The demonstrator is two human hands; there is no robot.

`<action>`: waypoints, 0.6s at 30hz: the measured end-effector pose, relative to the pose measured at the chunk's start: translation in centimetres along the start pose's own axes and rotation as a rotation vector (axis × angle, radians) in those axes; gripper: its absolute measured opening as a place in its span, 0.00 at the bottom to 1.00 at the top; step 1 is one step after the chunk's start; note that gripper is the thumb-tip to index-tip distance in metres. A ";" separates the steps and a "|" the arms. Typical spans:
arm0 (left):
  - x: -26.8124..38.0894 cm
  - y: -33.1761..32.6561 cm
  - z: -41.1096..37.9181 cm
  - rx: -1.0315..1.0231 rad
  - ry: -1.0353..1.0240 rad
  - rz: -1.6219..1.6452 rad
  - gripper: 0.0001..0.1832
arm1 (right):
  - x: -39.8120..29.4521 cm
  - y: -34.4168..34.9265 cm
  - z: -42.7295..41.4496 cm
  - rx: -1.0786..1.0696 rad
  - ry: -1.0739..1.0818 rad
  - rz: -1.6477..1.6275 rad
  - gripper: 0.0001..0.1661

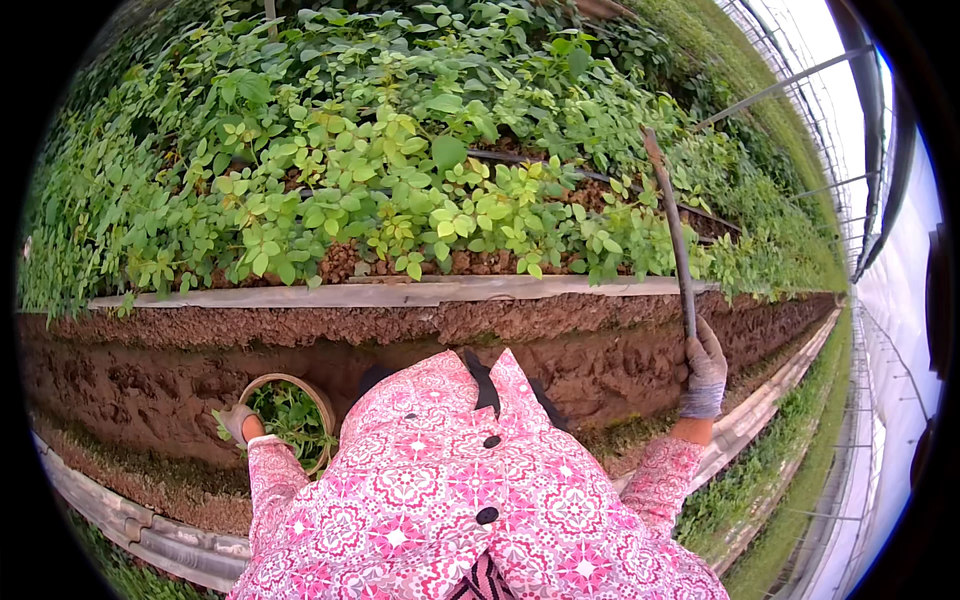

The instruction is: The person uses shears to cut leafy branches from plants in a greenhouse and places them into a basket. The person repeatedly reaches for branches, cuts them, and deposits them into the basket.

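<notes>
My right hand [705, 364], in a grey knitted glove, grips the lower end of a long dark stick [677, 240]. The stick rises past the edge of the planted bed, and its rough far end is reddish brown. On the other side, my left hand [238, 421], also gloved, is at the outer left side of a round basket [327, 409] with a pale rim. Picked green leaves [289, 420] fill the basket. A few leaves show beside my left hand; its fingers are mostly hidden, so I cannot tell what they hold.
Leafy young plants [375, 172] crowd the raised bed ahead, edged by a grey board [390, 292]. A dark drip hose [517, 157] runs among them. I stand in a sunken soil path [600, 367]; corrugated edging [187, 553] lies behind. Greenhouse film [896, 330] rises right.
</notes>
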State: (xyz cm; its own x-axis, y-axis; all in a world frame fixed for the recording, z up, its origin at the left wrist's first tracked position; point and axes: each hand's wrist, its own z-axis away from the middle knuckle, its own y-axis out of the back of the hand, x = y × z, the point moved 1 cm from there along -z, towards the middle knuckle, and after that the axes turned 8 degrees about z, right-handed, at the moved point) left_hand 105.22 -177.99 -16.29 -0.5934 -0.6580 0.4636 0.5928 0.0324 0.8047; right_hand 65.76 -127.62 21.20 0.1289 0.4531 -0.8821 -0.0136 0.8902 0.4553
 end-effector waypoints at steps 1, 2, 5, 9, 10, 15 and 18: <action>2.0 0.9 1.9 -0.008 -0.064 -0.020 0.13 | 0.6 -0.3 0.0 -0.002 -0.002 -0.043 0.24; 3.9 1.5 4.0 -0.023 -0.127 -0.040 0.13 | 1.8 0.2 -0.3 0.010 -0.017 -0.056 0.24; -1.4 -2.6 -12.7 -0.250 -0.758 -0.806 0.15 | 3.7 -0.2 -2.0 -0.066 -0.044 -0.081 0.25; -0.1 -5.7 4.4 -0.711 0.190 0.534 0.22 | 8.7 5.2 -2.3 -0.092 -0.152 0.068 0.24; 1.4 -4.2 7.7 -0.692 0.264 0.490 0.22 | 9.2 5.3 -2.7 -0.132 -0.157 0.079 0.25; 6.7 -3.7 21.8 -0.963 0.175 0.309 0.19 | 15.0 3.5 -6.1 -0.253 -0.211 0.309 0.25; 9.5 -6.3 29.3 -1.147 0.000 0.111 0.16 | 16.1 3.1 -7.6 -0.307 -0.146 0.453 0.24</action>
State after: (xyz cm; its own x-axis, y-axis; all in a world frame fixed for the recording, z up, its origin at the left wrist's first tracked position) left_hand 79.90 -162.45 -6.06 -0.5073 -0.6940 0.5108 0.7881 -0.6135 -0.0508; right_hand 60.28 -117.21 7.49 0.1782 0.8014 -0.5709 -0.3842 0.5908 0.7094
